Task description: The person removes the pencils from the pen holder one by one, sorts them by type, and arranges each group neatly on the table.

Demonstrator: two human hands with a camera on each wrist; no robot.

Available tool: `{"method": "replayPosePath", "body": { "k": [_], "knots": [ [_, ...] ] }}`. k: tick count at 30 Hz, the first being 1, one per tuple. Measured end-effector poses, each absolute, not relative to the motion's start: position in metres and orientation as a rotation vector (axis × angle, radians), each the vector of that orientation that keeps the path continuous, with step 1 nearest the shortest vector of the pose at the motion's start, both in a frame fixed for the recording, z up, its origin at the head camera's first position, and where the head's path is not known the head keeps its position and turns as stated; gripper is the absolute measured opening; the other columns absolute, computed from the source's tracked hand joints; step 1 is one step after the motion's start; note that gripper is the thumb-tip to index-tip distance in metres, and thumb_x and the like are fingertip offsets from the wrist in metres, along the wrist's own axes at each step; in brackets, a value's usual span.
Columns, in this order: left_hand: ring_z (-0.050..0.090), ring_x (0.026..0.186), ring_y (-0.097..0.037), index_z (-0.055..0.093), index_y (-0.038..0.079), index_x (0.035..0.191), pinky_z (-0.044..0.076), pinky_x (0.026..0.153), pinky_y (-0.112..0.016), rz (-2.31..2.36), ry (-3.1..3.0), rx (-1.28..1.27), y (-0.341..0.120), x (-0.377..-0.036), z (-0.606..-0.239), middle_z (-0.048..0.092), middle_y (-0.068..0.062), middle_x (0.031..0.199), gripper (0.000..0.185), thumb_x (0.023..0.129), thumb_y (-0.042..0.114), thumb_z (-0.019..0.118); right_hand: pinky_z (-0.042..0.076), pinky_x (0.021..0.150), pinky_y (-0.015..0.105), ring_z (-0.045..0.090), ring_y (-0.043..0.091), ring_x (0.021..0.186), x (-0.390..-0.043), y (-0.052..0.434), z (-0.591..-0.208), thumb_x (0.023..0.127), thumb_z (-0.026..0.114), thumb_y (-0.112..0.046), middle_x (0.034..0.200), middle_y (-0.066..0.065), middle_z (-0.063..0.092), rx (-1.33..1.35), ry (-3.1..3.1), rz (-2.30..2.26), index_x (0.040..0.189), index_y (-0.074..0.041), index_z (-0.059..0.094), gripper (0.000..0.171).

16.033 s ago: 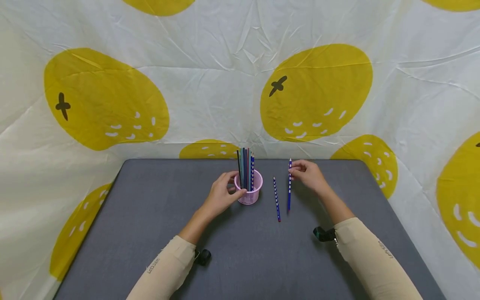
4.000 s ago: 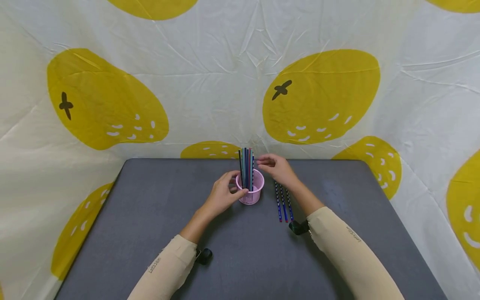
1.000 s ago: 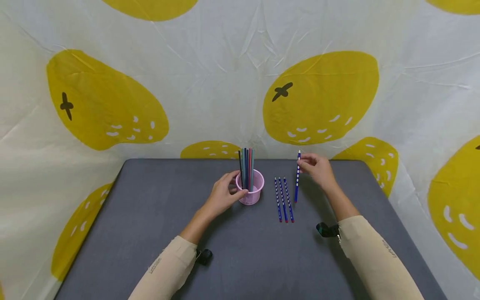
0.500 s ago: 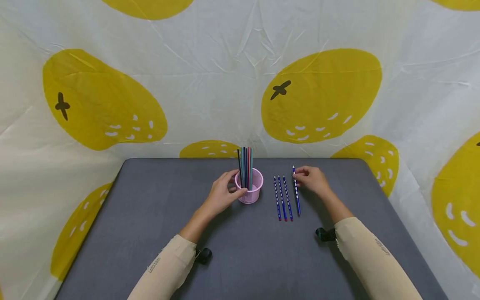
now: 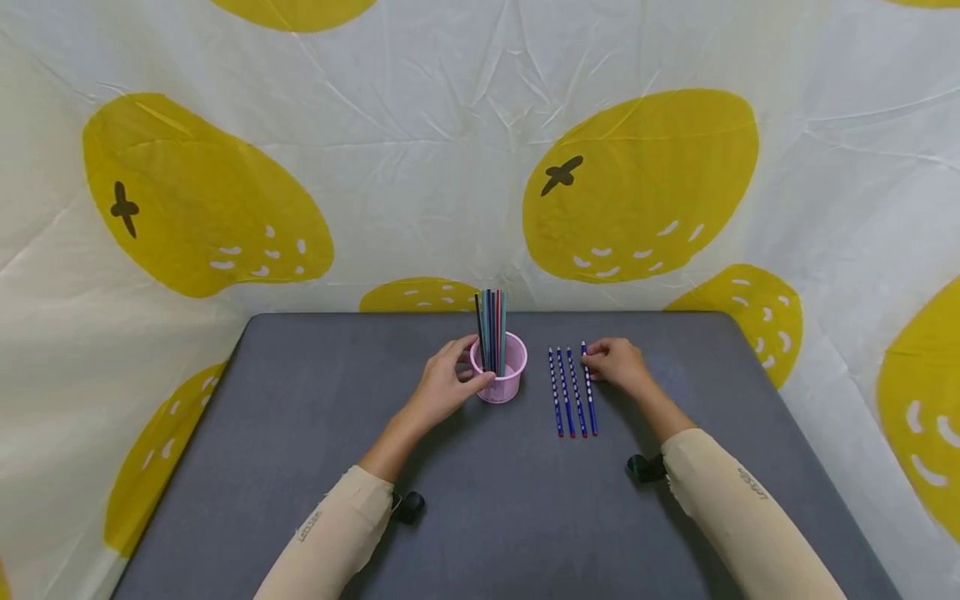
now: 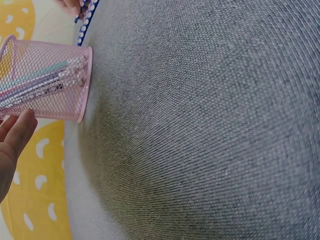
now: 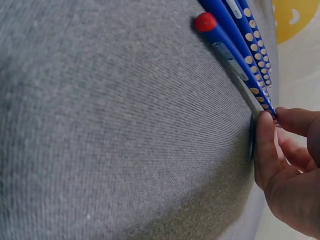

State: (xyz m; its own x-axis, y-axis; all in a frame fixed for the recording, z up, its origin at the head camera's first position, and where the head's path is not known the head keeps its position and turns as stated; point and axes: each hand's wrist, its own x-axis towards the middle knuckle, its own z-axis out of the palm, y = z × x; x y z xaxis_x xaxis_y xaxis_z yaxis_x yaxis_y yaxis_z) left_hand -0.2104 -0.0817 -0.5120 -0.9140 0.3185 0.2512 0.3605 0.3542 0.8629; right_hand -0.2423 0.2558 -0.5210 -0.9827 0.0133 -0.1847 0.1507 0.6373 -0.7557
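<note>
My left hand (image 5: 441, 385) holds a pink mesh pencil cup (image 5: 504, 392) by its side, thumb at the front of the rim. Inside the cup leans a bundle of dark, teal and red pencils (image 5: 492, 333). To the right, my right hand (image 5: 617, 365) pinches a blue pencil (image 5: 591, 407) with pale dots near its pointed far end. In the right wrist view, the red end of this pencil (image 7: 226, 52) lies close over the cloth, thumb and forefinger at the other end. Three similar blue pencils (image 5: 566, 398) lie side by side just left of it.
A dark grey cloth-covered table (image 5: 300, 450) carries everything. Behind it hangs a white curtain (image 5: 427, 192) printed with large yellow fruit shapes. A small black camera sits at each wrist.
From upright over the table, the dotted pencil in my right hand has come down and left beside the three others. Earlier, this hand was over the cup. My left hand has stayed put.
</note>
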Motion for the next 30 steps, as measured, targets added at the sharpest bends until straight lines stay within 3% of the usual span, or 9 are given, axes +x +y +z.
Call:
{"method": "replayPosePath", "body": {
  "k": [17, 30],
  "knots": [
    [0.066, 0.117, -0.034, 0.05, 0.0, 0.147, 0.062, 0.094, -0.042, -1.62, -2.564, -0.653, -0.0825, -0.2114, -0.5127, 0.061, -0.017, 0.129, 0.072, 0.087, 0.019, 0.085, 0.062, 0.061, 0.025, 0.069, 0.008, 0.062, -0.2391, 0.2504, -0.5284, 0.092, 0.075, -0.011, 0.092, 0.017, 0.076, 0.099, 2.795, -1.209, 0.107, 0.007, 0.07, 0.023],
    [0.067, 0.115, -0.031, 0.05, 0.0, 0.147, 0.062, 0.092, -0.032, -1.601, -2.575, -0.643, -0.0816, -0.2102, -0.5132, 0.062, -0.016, 0.128, 0.073, 0.087, 0.019, 0.085, 0.061, 0.06, 0.023, 0.069, 0.006, 0.062, -0.2388, 0.2516, -0.5299, 0.092, 0.076, -0.014, 0.092, 0.016, 0.077, 0.101, 2.803, -1.21, 0.106, 0.005, 0.071, 0.025]
  ]
}}
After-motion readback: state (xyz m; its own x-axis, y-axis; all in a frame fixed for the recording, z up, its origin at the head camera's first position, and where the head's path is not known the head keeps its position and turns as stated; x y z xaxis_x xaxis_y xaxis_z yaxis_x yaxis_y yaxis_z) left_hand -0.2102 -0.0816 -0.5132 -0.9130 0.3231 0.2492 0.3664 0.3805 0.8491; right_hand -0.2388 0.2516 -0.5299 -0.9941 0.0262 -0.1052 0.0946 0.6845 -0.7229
